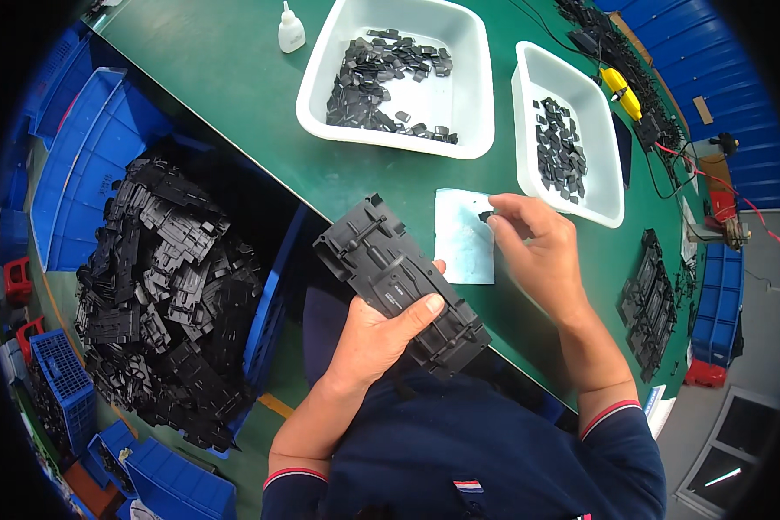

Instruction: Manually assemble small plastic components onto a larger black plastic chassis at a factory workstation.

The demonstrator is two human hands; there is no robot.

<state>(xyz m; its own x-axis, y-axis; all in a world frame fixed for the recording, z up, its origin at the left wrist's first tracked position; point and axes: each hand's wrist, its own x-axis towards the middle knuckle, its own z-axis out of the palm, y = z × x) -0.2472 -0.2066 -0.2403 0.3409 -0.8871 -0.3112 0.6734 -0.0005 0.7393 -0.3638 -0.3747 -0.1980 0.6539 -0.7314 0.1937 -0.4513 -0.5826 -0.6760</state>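
A long black moulded plastic part (381, 260) is gripped by my left hand (377, 338), thumb across its upper face. It is tilted over the table's near edge. Between thumb and fingertips my right hand (542, 247) pinches a small black plastic piece (485, 215), just above a pale blue-white sheet (459, 247) on the green table. Beyond the hands stand two white tubs: a larger tub (390, 146) and a narrower tub (611, 208) to its right. Both hold many small black pieces (562, 147).
A white squeeze bottle (291, 30) stands near the far left of the green table (234, 104). Left of the table, a blue bin (78, 191) is heaped with black moulded parts (165, 286). More parts (650, 295) lie at right. A yellow tool (620, 93) and cables are beyond the tubs.
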